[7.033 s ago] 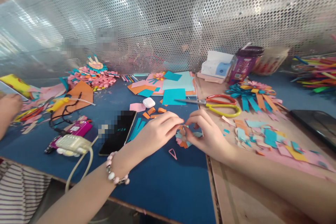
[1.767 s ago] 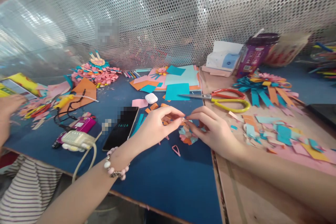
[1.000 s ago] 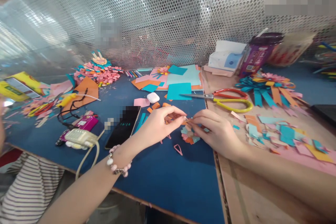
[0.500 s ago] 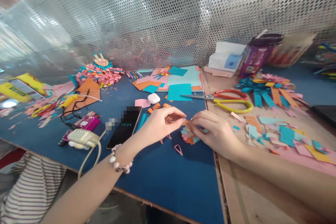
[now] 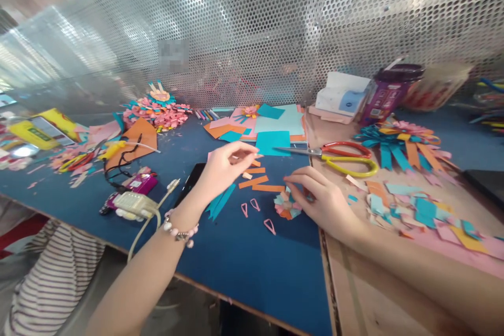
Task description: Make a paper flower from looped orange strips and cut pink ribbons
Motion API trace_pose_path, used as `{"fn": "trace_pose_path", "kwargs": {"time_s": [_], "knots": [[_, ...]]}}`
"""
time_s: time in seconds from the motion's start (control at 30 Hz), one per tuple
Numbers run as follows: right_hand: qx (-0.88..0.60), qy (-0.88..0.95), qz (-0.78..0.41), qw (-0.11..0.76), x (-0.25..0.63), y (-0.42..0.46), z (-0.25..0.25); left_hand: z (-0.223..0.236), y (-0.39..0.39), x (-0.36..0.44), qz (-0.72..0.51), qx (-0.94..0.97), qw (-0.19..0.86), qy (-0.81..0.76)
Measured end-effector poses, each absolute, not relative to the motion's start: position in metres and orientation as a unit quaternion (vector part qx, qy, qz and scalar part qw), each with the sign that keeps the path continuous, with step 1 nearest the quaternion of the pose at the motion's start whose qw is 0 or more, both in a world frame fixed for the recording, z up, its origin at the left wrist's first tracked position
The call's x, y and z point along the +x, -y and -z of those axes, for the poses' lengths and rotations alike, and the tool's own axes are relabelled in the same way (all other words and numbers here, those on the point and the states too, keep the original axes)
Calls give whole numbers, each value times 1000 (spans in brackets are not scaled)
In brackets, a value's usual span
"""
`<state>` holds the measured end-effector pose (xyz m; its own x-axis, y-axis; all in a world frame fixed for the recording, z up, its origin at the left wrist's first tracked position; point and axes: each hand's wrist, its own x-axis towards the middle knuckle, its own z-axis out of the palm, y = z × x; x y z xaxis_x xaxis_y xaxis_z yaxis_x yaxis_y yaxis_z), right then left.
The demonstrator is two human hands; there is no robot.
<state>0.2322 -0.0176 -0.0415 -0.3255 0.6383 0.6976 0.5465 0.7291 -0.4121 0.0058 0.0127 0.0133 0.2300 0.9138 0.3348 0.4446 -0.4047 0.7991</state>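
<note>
My left hand (image 5: 226,170) is over the blue tabletop, thumb and index fingertips pinched together above several orange paper strips (image 5: 254,181). What it holds, if anything, is too small to make out. Beside the strips, my right hand (image 5: 325,197) has its thumb and index finger pinched; anything between them cannot be made out. Below those fingers sits a small folded-paper flower (image 5: 286,206) in orange, pink and pale blue, partly covered by the hand. Pink paper loops (image 5: 270,227) lie nearer me, and teal strips (image 5: 221,201) lie under my left wrist.
Scissors (image 5: 331,155) with red and yellow handles lie beyond my right hand. Paper scraps (image 5: 425,210) and a paper flower bundle (image 5: 401,142) are at the right. A phone (image 5: 191,181), a cable plug (image 5: 136,203) and a craft pile (image 5: 155,110) are leftward. A perforated metal screen (image 5: 252,26) stands behind.
My hands were together, fingertips meeting over the paper flower. My left hand has moved left and away, uncovering orange strips; my right hand stays by the flower. The view has shifted slightly.
</note>
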Motion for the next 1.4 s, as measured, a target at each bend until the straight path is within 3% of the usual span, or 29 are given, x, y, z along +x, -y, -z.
{"fn": "trace_pose_path", "kwargs": {"time_s": [0.07, 0.23, 0.47, 0.83, 1.13, 1.4], "knots": [[-362, 814, -57, 450, 232, 18, 41, -16, -22, -8, -420, 730, 233, -486], [-372, 809, -66, 450, 233, 19, 38, -13, -34, -22, -375, 748, 220, -502], [-379, 804, -84, 450, 234, 19, 35, 13, -35, 4, -302, 772, 310, -466], [-370, 807, -110, 447, 233, 15, 34, 30, -52, 11, -272, 877, 19, -395], [-381, 802, -144, 437, 234, 13, 34, 4, -45, -24, -180, 850, 3, -494], [-381, 804, -154, 430, 234, 12, 38, 12, -47, -35, -143, 856, 11, -497]]}}
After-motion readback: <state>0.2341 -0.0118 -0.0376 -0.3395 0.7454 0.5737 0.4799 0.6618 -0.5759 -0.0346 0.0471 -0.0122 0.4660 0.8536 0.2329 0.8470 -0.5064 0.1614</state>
